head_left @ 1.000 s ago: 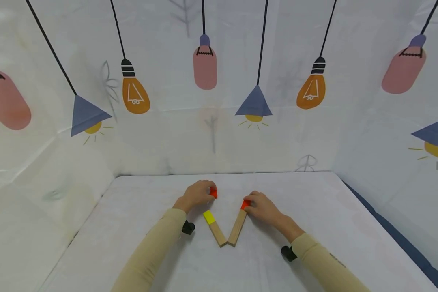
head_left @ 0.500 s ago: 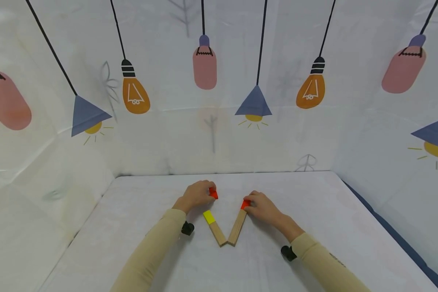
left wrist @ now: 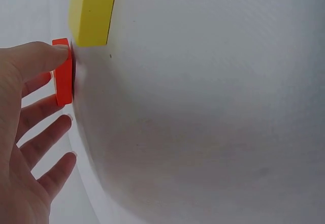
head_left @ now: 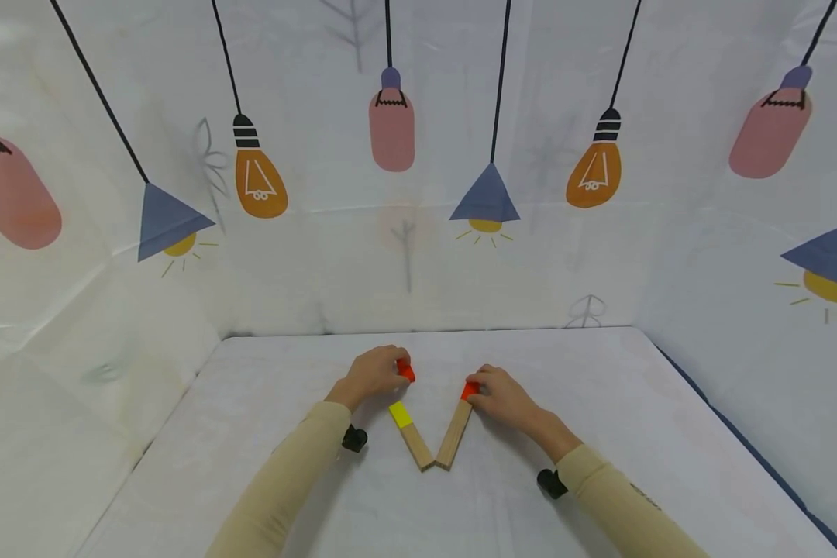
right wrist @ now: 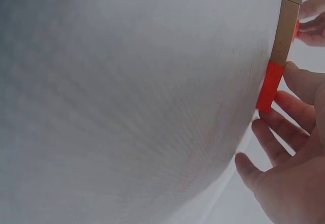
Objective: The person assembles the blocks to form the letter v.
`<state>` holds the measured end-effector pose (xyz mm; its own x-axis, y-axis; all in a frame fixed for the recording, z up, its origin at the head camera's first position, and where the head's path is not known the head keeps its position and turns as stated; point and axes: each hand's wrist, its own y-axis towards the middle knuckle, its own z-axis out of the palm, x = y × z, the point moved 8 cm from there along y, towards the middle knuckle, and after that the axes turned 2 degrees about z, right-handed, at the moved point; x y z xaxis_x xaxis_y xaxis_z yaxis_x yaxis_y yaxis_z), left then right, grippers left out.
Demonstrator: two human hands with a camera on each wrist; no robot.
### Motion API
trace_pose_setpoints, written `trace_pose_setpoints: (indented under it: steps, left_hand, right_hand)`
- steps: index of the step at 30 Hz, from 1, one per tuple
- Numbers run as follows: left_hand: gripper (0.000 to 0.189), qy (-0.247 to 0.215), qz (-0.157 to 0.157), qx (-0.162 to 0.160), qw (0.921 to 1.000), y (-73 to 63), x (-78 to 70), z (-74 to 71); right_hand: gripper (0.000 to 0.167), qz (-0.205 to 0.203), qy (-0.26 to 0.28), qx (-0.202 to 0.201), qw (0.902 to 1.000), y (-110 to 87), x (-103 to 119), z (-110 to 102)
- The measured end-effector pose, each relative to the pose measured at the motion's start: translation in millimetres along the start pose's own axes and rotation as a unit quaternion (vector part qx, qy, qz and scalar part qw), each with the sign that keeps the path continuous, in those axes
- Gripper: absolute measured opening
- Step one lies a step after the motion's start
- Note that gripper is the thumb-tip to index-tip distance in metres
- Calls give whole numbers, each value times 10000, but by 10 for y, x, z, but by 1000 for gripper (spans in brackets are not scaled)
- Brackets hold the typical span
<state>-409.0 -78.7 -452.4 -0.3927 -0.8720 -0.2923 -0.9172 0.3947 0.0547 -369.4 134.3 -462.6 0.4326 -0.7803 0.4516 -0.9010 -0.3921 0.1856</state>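
My left hand [head_left: 373, 373] pinches a red block [head_left: 406, 370] between thumb and fingers, just beyond the yellow block [head_left: 401, 415]. In the left wrist view, that red block [left wrist: 63, 76] sits under my thumb, close to the end of the yellow block [left wrist: 94, 16], with the other fingers spread. My right hand [head_left: 505, 397] holds a second red block [head_left: 469, 390] at the far end of the right wooden block [head_left: 453, 438]. The right wrist view shows this red block [right wrist: 269, 87] lined up against the wood. The left wooden block [head_left: 417, 447] adjoins the yellow one, and the two wooden blocks form a V.
All the blocks lie on a white-covered table [head_left: 530, 511]. Behind it hangs a white sheet [head_left: 432, 263] printed with lamps and bulbs. Both wrists carry small black cameras, the left camera [head_left: 355, 439] near the yellow block's side.
My left hand has shifted slightly left, and the red block in it has turned a little. My right hand and the V of blocks have stayed in place.
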Motion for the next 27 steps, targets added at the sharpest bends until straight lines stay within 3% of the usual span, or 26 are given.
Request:
trace_pose_setpoints:
  steps: [7, 16, 27]
  left_hand:
    - [26, -68, 47, -9, 10000, -38, 27, -3]
    - [27, -33, -234, 62, 9997, -55, 164, 54]
    - [26, -106, -134, -19, 9999, -165, 144, 31]
  right_hand:
    - [32, 43, -25, 11, 10000, 10, -4, 14]
    - [31, 65, -42, 16, 10000, 4, 11, 7]
    - [33, -1, -28, -30, 10000, -13, -3, 3]
